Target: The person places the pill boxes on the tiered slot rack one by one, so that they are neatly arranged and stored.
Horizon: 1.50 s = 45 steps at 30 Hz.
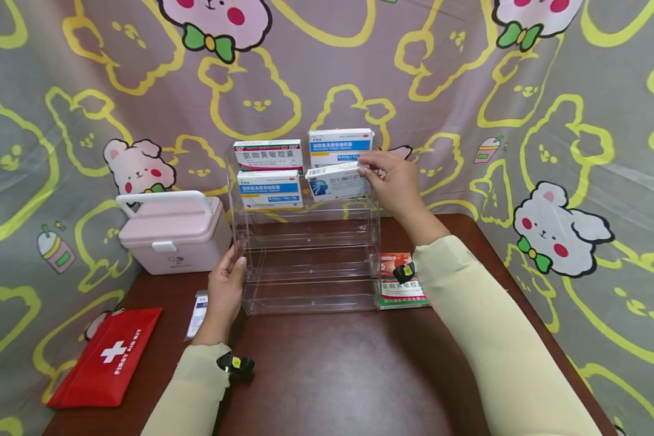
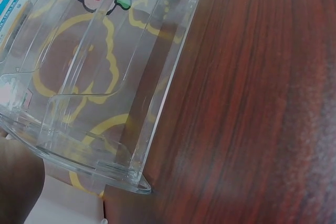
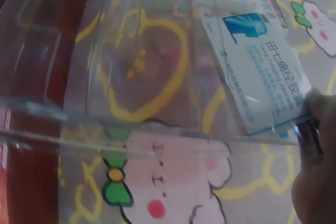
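Note:
A clear acrylic tiered rack [image 1: 310,266] stands on the table. My right hand [image 1: 395,184] pinches the right end of a white medicine box [image 1: 335,183] with a blue picture, tilted at an upper tier. In the right wrist view, my right hand [image 3: 317,166] holds that box [image 3: 257,72] by its end. Left of it sits a blue-and-white medicine box [image 1: 269,191]; behind are another blue-and-white box [image 1: 340,145] and a red-and-green-edged white box [image 1: 268,157]. My left hand [image 1: 226,287] touches the rack's left side, fingers partly hidden.
A pink lidded case [image 1: 171,236] stands left of the rack. A red first aid pouch [image 1: 109,357] and a small white packet [image 1: 197,315] lie at the left. Medicine boxes [image 1: 403,293] lie right of the rack, partly behind my right sleeve. A patterned curtain [image 1: 316,72] hangs behind.

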Available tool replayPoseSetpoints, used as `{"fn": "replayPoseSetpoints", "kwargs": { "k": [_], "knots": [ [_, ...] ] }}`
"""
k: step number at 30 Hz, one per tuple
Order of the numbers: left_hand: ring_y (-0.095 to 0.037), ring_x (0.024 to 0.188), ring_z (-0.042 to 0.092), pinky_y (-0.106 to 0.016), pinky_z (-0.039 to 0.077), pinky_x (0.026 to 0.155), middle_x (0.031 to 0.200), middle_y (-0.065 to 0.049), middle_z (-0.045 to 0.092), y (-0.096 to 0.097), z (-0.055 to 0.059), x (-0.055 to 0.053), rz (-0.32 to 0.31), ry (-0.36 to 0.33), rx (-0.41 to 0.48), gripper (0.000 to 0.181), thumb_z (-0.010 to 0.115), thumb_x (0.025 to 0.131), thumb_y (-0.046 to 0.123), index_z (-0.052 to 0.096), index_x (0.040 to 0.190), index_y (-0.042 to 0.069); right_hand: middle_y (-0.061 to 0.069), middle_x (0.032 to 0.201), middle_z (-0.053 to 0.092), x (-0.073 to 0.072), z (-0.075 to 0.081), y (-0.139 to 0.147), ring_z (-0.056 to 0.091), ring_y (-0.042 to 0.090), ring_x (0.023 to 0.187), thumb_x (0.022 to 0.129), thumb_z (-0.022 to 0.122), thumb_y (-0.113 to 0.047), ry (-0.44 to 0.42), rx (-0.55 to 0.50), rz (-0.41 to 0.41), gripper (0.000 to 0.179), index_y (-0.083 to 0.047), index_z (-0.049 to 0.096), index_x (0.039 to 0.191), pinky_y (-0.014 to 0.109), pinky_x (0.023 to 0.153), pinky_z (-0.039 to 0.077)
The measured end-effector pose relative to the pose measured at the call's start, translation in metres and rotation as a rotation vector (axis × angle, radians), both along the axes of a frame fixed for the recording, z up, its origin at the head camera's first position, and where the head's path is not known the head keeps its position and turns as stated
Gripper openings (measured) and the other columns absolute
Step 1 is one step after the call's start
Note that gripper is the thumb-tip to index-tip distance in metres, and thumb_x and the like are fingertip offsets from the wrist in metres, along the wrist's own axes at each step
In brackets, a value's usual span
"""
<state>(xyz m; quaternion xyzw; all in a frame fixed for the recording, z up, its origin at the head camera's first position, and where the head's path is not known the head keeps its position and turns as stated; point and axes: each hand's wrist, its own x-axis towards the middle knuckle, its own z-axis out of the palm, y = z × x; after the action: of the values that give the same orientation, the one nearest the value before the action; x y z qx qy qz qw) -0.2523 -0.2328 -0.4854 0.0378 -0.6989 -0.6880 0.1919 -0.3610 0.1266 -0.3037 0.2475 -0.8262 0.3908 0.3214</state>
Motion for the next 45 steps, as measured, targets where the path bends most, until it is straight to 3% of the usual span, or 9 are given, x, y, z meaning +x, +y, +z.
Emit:
{"fn": "replayPoseSetpoints", "kwargs": {
  "k": [10,14,18,25,31,35,39,42,45],
  "knots": [
    [-0.010,0.136,0.057,-0.010,0.049,0.102,0.166,-0.016,0.053,0.001,0.001,0.001,-0.016,-0.005,0.005,0.051,0.059,0.114,0.014,0.050,0.164,0.010,0.015,0.129,0.079,0.007,0.004,0.001,0.070,0.037,0.123,0.104,0.074,-0.013,0.028,0.266,-0.040,0.020,-0.001,0.079,0.119,0.051,0.109,0.054],
    [-0.015,0.146,0.052,-0.009,0.047,0.107,0.167,-0.012,0.051,0.000,0.002,0.002,-0.012,-0.035,-0.015,0.052,0.059,0.114,0.014,0.049,0.165,0.012,0.017,0.129,0.077,0.006,0.003,0.000,0.066,0.038,0.126,0.107,0.069,-0.012,0.026,0.345,-0.020,0.019,0.000,0.076,0.121,0.050,0.114,0.051],
    [-0.021,0.157,0.043,-0.009,0.043,0.113,0.171,-0.007,0.047,0.000,0.004,0.004,-0.014,-0.054,-0.035,0.053,0.057,0.114,0.014,0.046,0.166,0.012,0.018,0.126,0.077,0.006,0.000,-0.002,0.065,0.039,0.124,0.107,0.067,-0.011,0.052,0.382,0.003,0.017,0.001,0.073,0.118,0.050,0.112,0.051],
    [-0.023,0.146,0.053,-0.008,0.048,0.102,0.165,-0.013,0.054,0.001,0.005,0.004,0.001,-0.053,-0.026,0.052,0.058,0.114,0.014,0.050,0.165,0.014,0.021,0.123,0.077,0.008,-0.005,-0.004,0.066,0.041,0.121,0.108,0.066,-0.008,0.118,0.460,0.008,0.018,0.005,0.073,0.117,0.049,0.113,0.052],
    [-0.024,0.148,0.053,-0.007,0.048,0.102,0.165,-0.012,0.054,0.000,0.003,0.003,-0.004,-0.053,-0.031,0.051,0.057,0.114,0.015,0.050,0.165,0.015,0.021,0.125,0.076,0.007,-0.008,-0.004,0.066,0.040,0.122,0.108,0.066,-0.008,0.150,0.498,0.000,0.021,0.006,0.073,0.121,0.048,0.113,0.051],
    [-0.024,0.148,0.053,-0.007,0.048,0.102,0.165,-0.013,0.053,-0.001,0.003,0.004,0.003,-0.055,-0.024,0.052,0.058,0.114,0.015,0.049,0.165,0.014,0.022,0.131,0.073,0.011,-0.012,-0.002,0.064,0.040,0.127,0.105,0.071,-0.009,0.164,0.472,0.037,0.028,0.006,0.071,0.129,0.050,0.118,0.049],
    [-0.015,0.146,0.053,-0.008,0.047,0.105,0.166,-0.011,0.052,0.000,0.002,0.004,0.007,-0.039,-0.003,0.051,0.058,0.114,0.014,0.050,0.164,0.011,0.021,0.134,0.073,0.025,-0.021,0.010,0.065,0.039,0.129,0.100,0.080,-0.011,0.155,0.333,0.088,0.036,0.004,0.072,0.131,0.052,0.118,0.049],
    [-0.009,0.142,0.054,-0.008,0.046,0.106,0.166,-0.011,0.053,0.001,0.001,0.003,0.007,-0.022,0.005,0.050,0.058,0.114,0.013,0.051,0.163,0.010,0.016,0.127,0.078,0.041,-0.033,0.030,0.070,0.034,0.120,0.096,0.085,-0.013,0.115,0.194,0.075,0.033,-0.002,0.077,0.126,0.051,0.105,0.057],
    [-0.007,0.139,0.055,-0.008,0.046,0.107,0.165,-0.012,0.053,0.001,0.001,0.003,0.000,-0.011,0.008,0.050,0.059,0.113,0.013,0.052,0.163,0.010,0.010,0.114,0.081,0.057,-0.052,0.057,0.074,0.027,0.103,0.093,0.088,-0.014,0.012,0.083,0.040,0.027,-0.006,0.080,0.117,0.042,0.088,0.060]
  ]
}}
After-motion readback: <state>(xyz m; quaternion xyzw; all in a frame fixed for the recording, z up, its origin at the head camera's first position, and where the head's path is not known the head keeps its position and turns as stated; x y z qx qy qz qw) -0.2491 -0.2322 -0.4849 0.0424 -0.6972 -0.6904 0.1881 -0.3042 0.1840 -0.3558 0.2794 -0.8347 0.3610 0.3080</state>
